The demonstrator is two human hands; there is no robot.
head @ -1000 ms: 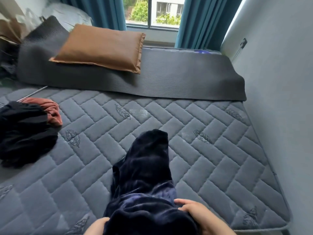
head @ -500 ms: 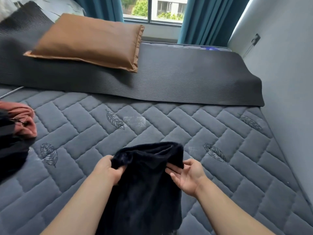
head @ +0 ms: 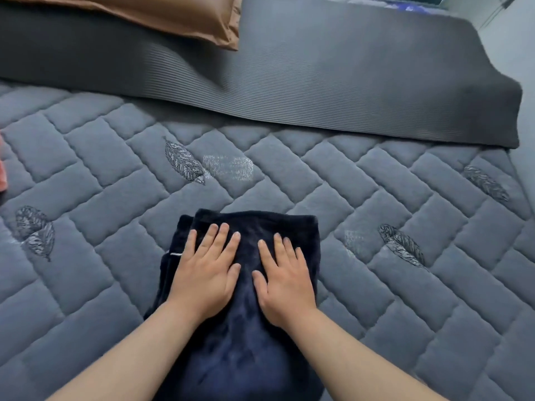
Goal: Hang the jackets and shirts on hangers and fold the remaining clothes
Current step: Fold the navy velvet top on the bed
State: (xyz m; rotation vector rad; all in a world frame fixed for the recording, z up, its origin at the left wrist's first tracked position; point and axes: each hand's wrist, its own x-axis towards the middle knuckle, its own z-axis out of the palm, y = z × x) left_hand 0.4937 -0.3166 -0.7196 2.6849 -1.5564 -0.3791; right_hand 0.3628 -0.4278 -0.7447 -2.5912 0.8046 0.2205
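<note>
Pressing flat now, both hands [head: 205, 273] on garment [head: 246, 342]

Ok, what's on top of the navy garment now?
The left hand and right hand lie flat on the navy garment, fingers straight, side by side. Fabric under the palms is covered, so creases there cannot be seen.

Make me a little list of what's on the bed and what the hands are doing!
left hand: flat, fingers straight, pressing on the dark blue garment
right hand: flat beside it, pressing the same garment
garment state: folded, lying on the quilted mattress
brown pillow: on the ribbed grey mat, far end
</note>
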